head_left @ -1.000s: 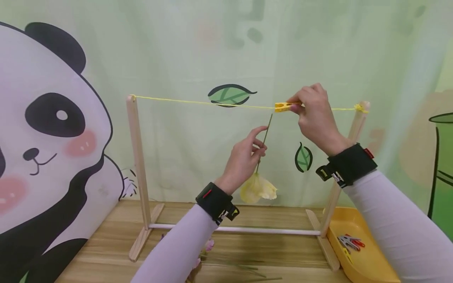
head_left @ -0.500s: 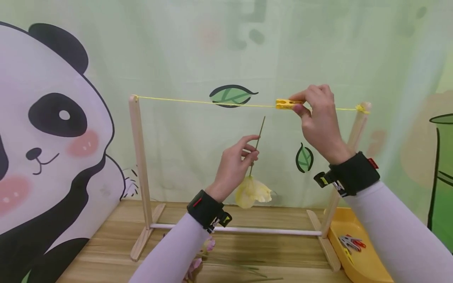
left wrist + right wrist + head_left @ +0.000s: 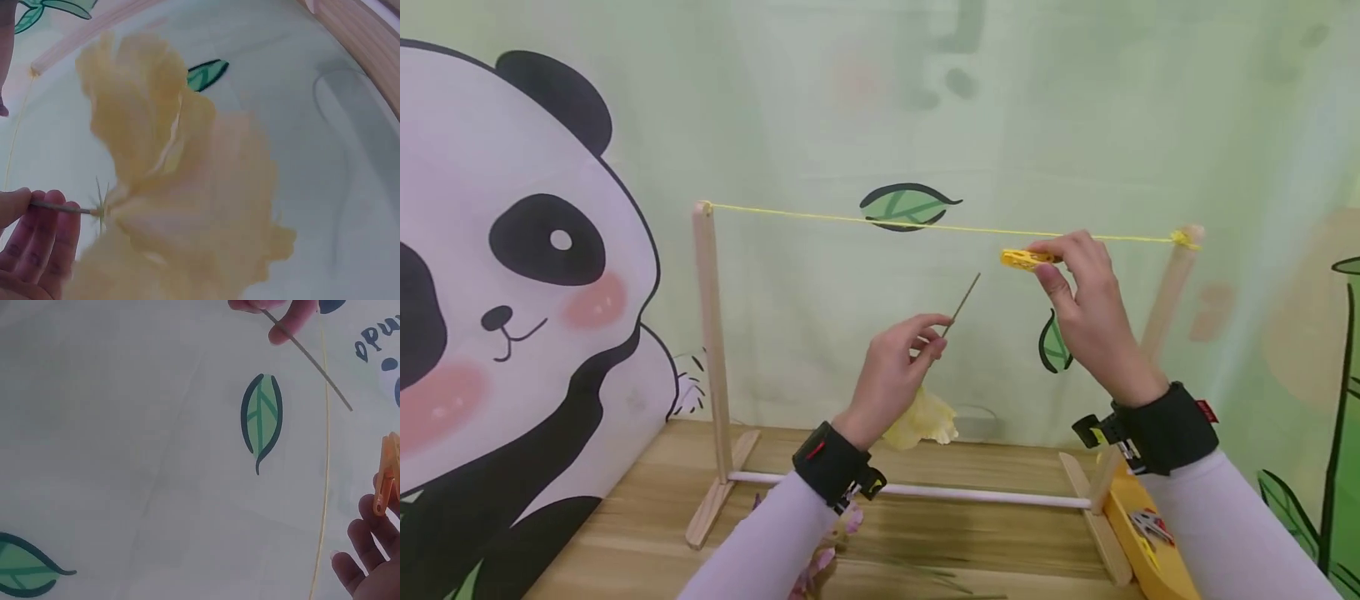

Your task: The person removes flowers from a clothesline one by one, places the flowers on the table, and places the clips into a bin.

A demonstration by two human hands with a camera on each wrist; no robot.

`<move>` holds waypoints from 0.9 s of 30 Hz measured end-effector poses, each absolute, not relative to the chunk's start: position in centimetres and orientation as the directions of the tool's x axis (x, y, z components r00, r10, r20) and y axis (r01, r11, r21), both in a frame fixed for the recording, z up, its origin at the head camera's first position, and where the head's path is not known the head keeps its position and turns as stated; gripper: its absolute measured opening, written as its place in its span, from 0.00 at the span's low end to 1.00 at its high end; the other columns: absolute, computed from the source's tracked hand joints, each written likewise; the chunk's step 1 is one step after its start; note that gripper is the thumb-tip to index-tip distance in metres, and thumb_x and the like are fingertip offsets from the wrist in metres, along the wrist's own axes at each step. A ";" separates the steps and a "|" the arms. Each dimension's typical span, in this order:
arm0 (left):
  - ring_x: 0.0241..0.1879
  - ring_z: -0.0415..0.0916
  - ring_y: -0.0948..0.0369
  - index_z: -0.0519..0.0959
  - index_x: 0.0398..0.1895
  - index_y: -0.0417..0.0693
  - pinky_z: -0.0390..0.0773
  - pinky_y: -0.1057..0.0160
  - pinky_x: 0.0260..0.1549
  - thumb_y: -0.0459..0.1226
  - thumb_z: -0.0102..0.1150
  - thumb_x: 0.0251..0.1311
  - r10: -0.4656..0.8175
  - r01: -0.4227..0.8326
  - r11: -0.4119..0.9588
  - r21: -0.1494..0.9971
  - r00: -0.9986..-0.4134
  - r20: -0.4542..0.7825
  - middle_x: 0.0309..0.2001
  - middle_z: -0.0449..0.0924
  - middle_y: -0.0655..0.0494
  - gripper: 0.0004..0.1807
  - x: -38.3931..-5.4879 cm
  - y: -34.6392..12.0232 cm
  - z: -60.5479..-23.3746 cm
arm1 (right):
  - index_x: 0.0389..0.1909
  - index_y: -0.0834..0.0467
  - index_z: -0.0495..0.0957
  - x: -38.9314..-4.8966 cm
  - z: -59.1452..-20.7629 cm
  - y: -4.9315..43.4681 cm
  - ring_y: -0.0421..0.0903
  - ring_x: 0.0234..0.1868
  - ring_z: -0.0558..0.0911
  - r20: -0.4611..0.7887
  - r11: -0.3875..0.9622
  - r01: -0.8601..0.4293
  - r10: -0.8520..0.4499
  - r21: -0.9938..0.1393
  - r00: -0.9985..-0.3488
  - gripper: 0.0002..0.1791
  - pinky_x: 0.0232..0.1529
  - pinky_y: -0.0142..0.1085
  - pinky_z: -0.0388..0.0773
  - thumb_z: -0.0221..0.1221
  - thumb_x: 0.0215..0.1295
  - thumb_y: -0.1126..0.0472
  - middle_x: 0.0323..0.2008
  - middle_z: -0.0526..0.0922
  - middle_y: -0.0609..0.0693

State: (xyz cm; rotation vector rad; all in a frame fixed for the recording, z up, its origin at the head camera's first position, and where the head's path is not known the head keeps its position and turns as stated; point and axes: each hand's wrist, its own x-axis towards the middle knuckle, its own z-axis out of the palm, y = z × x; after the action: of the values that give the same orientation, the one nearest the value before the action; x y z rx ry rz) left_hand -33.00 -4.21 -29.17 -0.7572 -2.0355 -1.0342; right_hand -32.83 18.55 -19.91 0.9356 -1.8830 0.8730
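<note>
In the head view my left hand pinches the thin stem of a pale yellow flower, which hangs head-down with its petals below the hand. The left wrist view shows the ruffled bloom close up, fingers and thumb on its stem. My right hand pinches a yellow clothespin just below the yellow string. The clothespin is apart from the string and from the stem's upper end. In the right wrist view the clothespin sits at the right edge, partly cut off.
A wooden frame with two posts carries the string, and a white rod joins its feet. Pink-purple flowers and loose stems lie on the table. At right, a yellow tray holds several clothespins.
My right hand has brought the clothespin off the string and down, slightly right. My left hand has lowered, and the flower's stem now leans more to the right. The view has shifted a little.
</note>
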 end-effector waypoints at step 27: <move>0.33 0.72 0.68 0.79 0.53 0.60 0.78 0.60 0.30 0.37 0.54 0.68 0.111 0.704 0.567 0.427 -0.579 0.808 0.36 0.76 0.63 0.14 -29.6 -6.4 -34.8 | 0.52 0.65 0.76 -29.9 -28.5 20.9 0.46 0.44 0.68 0.917 0.497 -0.812 -0.076 -0.306 -0.392 0.16 0.47 0.31 0.60 0.56 0.64 0.74 0.42 0.74 0.59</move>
State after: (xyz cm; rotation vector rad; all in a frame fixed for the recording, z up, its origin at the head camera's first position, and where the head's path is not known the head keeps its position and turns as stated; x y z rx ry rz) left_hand -29.64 -6.45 -34.81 -0.6509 -2.0390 -0.9924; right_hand -29.91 20.94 -28.47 0.7457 -1.8020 0.9838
